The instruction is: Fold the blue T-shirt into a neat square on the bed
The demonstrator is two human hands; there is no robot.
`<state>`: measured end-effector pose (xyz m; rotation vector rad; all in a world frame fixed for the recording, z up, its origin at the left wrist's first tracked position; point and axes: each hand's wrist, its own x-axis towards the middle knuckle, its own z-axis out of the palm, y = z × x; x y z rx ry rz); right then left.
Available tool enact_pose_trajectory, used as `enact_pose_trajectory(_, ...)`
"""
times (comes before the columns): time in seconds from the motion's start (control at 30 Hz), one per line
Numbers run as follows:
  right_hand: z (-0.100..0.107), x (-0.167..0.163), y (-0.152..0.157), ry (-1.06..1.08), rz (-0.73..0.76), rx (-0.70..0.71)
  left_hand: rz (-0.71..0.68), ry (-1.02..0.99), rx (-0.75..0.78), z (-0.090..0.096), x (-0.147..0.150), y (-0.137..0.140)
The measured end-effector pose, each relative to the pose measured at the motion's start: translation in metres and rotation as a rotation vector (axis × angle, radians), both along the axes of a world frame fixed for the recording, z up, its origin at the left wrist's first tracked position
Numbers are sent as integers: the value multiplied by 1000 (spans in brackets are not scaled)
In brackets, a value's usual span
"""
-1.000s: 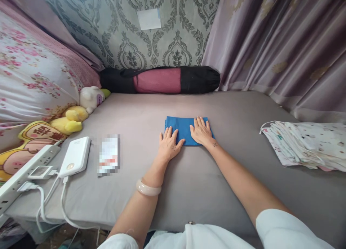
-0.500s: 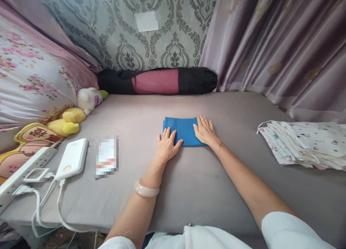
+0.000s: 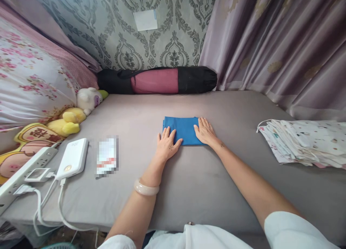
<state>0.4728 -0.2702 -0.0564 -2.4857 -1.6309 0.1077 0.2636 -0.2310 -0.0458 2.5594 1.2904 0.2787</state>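
Observation:
A folded blue cloth (image 3: 185,128) lies flat on the grey bed sheet (image 3: 189,180), in the middle of the head view. My left hand (image 3: 167,144) rests palm down on its lower left corner, fingers spread, with a pale bangle (image 3: 146,187) on the forearm. On the cloth's right edge lies my right hand (image 3: 205,131), also flat and with its thumb stretched out. Both hands cover parts of the cloth, and neither grips it.
At right sits a stack of patterned folded fabric (image 3: 305,142). Leftward are a blurred packet (image 3: 106,157), a white power bank (image 3: 72,158), a power strip (image 3: 29,173) with cables and plush toys (image 3: 71,121). A long black and pink bag (image 3: 156,80) lies along the wall.
My right hand has shifted very slightly down at the cloth's right edge. My left hand and the cloth look almost the same, and the camera view has moved a little.

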Motion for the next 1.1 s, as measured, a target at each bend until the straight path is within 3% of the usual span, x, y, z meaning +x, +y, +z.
enact_pose_trajectory(0.27,-1,-19,-32,-105,51,43,55,12,44,-6,3,-1)
enact_pose_trajectory(0.6,16,-9,-24,-164,110,94,13,107,241,14,10,13)
enact_pose_trajectory(0.87,42,24,16,-131,92,-10,-16,286,91,34,28,65)
enact_pose_trajectory(1.1,59,36,39,-13,44,-220,2,378,-28,50,43,98)
